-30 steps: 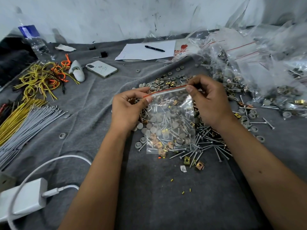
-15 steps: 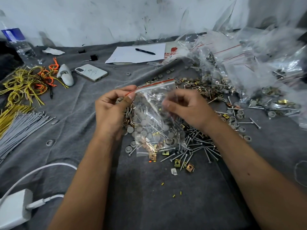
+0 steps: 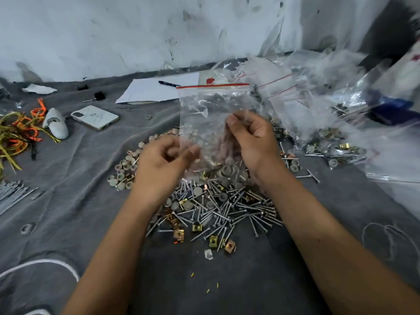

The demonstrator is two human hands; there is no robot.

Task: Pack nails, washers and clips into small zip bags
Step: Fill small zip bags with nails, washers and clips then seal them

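hands: right hand point(image 3: 252, 142), fingers curled, pinches the side of a zip bag point(image 3: 216, 123) and holds it upright above the nails point(image 3: 229, 210); red strip on top, seal looks closed. probable reason for the upright hold: contents drop to the bottom of the bag, away from the seal. left hand point(image 3: 163, 160), at the bag's lower left edge, fingers loosely curled; blurred, so whether it grips the film or only touches it cannot be told.

pose: both forearms come in from below the bag and converge on it, wrists raised off the cloth point(image 3: 68, 169), palms turned toward each other.

bag contents: washers and clips visible low in the bag; upper part mostly clear film.

loose stock: nails heaped directly under the bag, within easy reach for filling; washers point(image 3: 125, 171) left of the bag; clips point(image 3: 179, 234) below it, among the nails.

other: filled bags point(image 3: 329, 105) piled right of the bag, likely set aside as done. phone point(image 3: 95, 117), paper point(image 3: 156, 89) with pen point(image 3: 169, 83), and wires point(image 3: 18, 133) lie left of the bag.
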